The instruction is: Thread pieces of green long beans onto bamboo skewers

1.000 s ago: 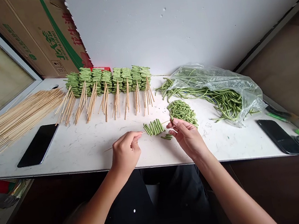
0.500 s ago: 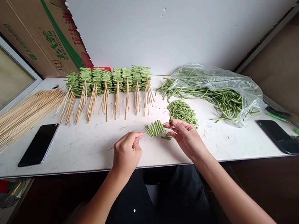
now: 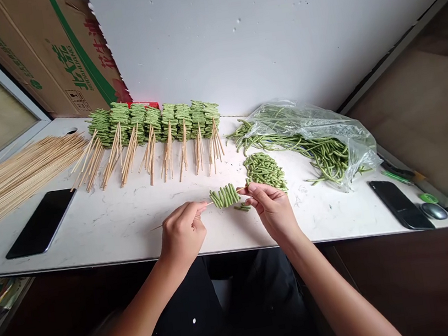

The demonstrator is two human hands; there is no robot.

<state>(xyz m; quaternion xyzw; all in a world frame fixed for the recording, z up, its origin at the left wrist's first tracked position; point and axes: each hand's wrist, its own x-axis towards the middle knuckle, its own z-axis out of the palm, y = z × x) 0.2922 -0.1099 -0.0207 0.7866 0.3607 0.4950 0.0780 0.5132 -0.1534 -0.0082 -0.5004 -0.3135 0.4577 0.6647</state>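
My left hand (image 3: 183, 232) has its grip closed on the bare end of a thin wooden skewer (image 3: 206, 204), thumb and forefinger pinching the stick just above the near edge of the white surface (image 3: 124, 226). The skewer runs to the right, roughly level, and carries a row of short green bean pieces (image 3: 223, 196) packed side by side. My right hand (image 3: 271, 208) meets its right end, fingertips (image 3: 249, 189) pressed together on the tip; I cannot tell whether a bean piece sits between them. A few loose pieces (image 3: 243, 207) lie on the surface just below the skewer.

Just beyond my right hand is a pile of cut beans (image 3: 264, 167), and further right a clear bag of long beans (image 3: 320, 138). A row of finished skewers (image 3: 155, 127) lies along the far side, a bundle of bare sticks (image 3: 12, 178) at far left, and a dark phone (image 3: 40, 223) near it.
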